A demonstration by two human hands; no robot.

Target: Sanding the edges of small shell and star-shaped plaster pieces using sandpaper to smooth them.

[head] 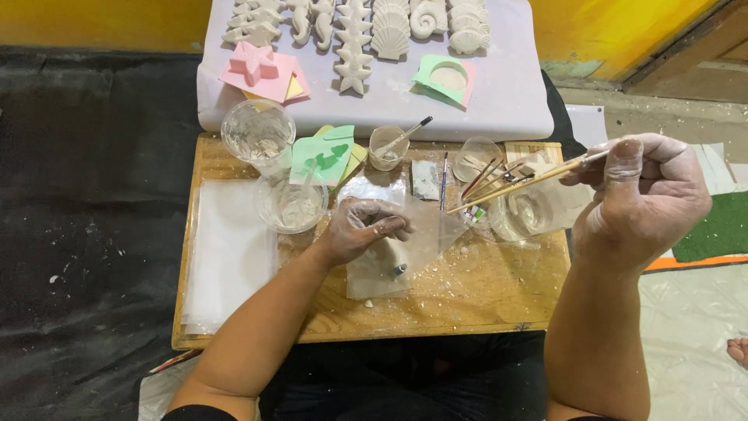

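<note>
on the wooden board (483,300) stand several clear plastic cups. the far-left cup (258,133) holds white crumbs and powder at its bottom; the cup just nearer me (291,204) is smeared white inside. a small cup (387,148) at the board's far edge has a brush (407,135) leaning in it, and another small cup (474,158) to its right looks nearly bare, though i cannot tell for sure. a bigger cup (526,212) on the right holds what seems to be clear water. between the two right cups lie a few loose sticks and brushes (489,176). my left hand (360,228) rests low over the middle of the board, palm down, fingers curled, dusted white, on a clear plastic sheet (421,238); i cannot tell if anything is pinched under it. my right hand (643,191) is raised off the right edge of the board, forearm upright, fingers closed around a thin wooden stick (523,184) that slants down-left, its tip near the water cup. a stack of clear sheets (227,253) lies on the left of the board. beyond it, on a white sheet (506,93), sit rows of white plaster shells and starfish (354,43), a pink star mould (253,64) and a green mould (446,76).
</note>
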